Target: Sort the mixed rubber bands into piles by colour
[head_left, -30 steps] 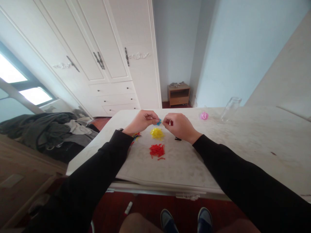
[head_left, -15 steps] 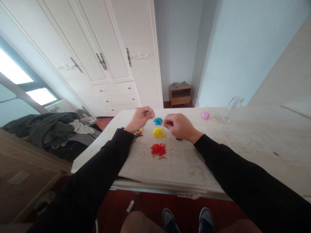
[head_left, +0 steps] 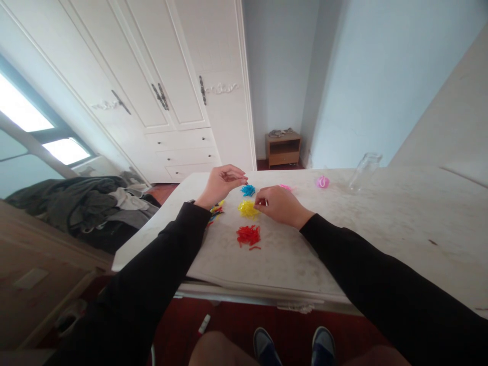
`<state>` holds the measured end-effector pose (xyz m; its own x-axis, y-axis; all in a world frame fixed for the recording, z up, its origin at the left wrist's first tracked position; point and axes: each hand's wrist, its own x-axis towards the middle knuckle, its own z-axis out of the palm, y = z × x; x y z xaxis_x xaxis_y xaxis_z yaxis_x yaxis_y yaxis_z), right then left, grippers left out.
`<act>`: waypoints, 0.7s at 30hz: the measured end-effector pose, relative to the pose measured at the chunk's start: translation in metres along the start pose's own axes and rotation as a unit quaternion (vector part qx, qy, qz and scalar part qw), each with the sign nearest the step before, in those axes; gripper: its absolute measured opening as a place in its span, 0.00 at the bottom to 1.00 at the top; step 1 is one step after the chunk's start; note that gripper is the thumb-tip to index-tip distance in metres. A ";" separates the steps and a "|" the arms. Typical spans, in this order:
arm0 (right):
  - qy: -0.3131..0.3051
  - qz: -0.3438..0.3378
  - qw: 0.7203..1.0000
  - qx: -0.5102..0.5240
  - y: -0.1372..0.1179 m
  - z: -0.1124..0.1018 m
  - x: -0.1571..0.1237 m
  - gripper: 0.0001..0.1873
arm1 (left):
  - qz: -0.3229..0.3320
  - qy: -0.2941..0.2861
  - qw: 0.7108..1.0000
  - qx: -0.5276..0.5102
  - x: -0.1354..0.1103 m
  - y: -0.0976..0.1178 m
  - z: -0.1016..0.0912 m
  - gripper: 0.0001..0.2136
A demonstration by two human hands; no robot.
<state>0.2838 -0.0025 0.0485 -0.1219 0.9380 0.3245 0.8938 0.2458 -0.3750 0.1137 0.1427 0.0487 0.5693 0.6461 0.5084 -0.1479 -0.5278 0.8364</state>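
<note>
My left hand (head_left: pixel 225 184) is raised at the far side of the table, thumb and fingers pinched on a small dark rubber band, just above the blue rubber bands (head_left: pixel 248 190). My right hand (head_left: pixel 282 204) is closed, its fingertips at the right edge of the yellow rubber bands (head_left: pixel 247 208); whatever they pinch is hidden. Nearer to me lies a heap of red rubber bands (head_left: pixel 248 235). A mixed-colour heap of rubber bands (head_left: pixel 216 209) is partly covered by my left wrist. Some pink rubber bands (head_left: pixel 285 187) show behind my right hand.
A pink ball-like item (head_left: pixel 322 182) and a clear glass bottle (head_left: pixel 365 172) stand toward the right back of the white table (head_left: pixel 400 239). Dark clothes (head_left: pixel 76 208) are heaped at the left. A wardrobe (head_left: pixel 183 61) rises behind. A white-and-red tube (head_left: pixel 204 324) lies on the floor.
A yellow rubber band was stretched between both hands; they are now apart from each other. My right hand has come down toward the yellow heap, and my left has shifted slightly right.
</note>
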 end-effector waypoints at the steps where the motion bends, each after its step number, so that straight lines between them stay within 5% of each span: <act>1: -0.007 -0.002 1.000 -0.001 0.001 0.001 0.000 0.05 | -0.006 -0.007 1.000 -0.002 -0.001 0.000 0.002 0.20; 5: -0.012 0.000 1.000 -0.003 0.003 0.001 0.000 0.07 | -0.018 -0.023 1.000 0.005 -0.004 0.001 0.005 0.20; 14: 0.112 0.027 0.993 0.027 0.002 -0.004 0.002 0.09 | -0.036 -0.053 0.998 -0.016 -0.007 0.001 0.007 0.20; 21: 0.114 0.014 0.993 0.035 0.003 -0.002 0.002 0.08 | -0.051 -0.095 0.994 -0.027 -0.010 0.004 0.011 0.18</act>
<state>0.2875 -0.0006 0.0494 0.0104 0.8673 0.4977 0.8624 0.2442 -0.4435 0.1163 0.1275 0.0449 0.7254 0.5757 0.3773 -0.1217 -0.4323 0.8935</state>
